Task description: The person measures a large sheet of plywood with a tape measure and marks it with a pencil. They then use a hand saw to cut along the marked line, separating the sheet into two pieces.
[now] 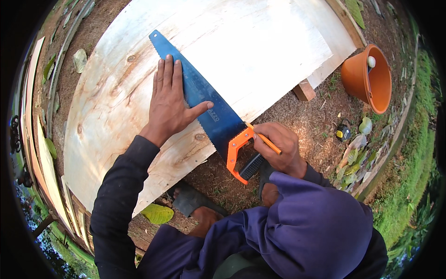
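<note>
- Pale lettering [213, 115] stands on the blue saw blade [223, 116], just below the left hand [169, 104].
- On the tape measure [344, 132], right of the right hand [281, 146], any marking is too small to read.

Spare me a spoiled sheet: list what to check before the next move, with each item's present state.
1. Blue saw blade lying over the plywood sheet: ok; its handle overhangs the edge.
2. Left hand spread on the blade: ok.
3. Bare skin clear of the teeth: not ok; that hand crosses the toothed edge.
4. Orange pencil gripped in the right hand: ok.
5. Pencil tip touching the wood: cannot tell.
6. Tape measure off the sheet: ok, on the ground.
</note>
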Tool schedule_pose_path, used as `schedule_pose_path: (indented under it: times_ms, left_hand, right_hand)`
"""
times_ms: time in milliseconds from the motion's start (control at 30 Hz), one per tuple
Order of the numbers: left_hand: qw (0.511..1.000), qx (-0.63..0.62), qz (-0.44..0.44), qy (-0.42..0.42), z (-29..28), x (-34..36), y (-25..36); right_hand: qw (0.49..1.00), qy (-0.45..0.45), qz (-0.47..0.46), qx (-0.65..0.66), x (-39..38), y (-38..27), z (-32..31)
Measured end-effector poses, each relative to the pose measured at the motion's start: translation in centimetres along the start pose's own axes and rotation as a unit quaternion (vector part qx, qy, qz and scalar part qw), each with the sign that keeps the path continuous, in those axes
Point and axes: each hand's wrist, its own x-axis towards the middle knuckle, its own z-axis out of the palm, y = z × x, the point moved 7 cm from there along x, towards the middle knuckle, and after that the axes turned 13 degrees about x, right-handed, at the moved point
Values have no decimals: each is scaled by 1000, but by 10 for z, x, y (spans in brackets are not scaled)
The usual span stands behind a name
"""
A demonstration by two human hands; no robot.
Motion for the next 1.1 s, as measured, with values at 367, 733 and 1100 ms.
schedule_pose_path:
  times_ms: [367, 733, 1100]
  left_hand:
    - [999, -34, -1, 13, -1, 0, 0]
    - [999, -44, -1, 8, 1, 0, -2]
    - [999, -52, -5, -3, 2, 1, -2]
  right_hand:
    - [1000, 2, -10, 25, 55, 15, 23]
    - [997, 5, -56, 58, 147, 37, 62]
    - [989, -31, -147, -5, 249, 57, 102]
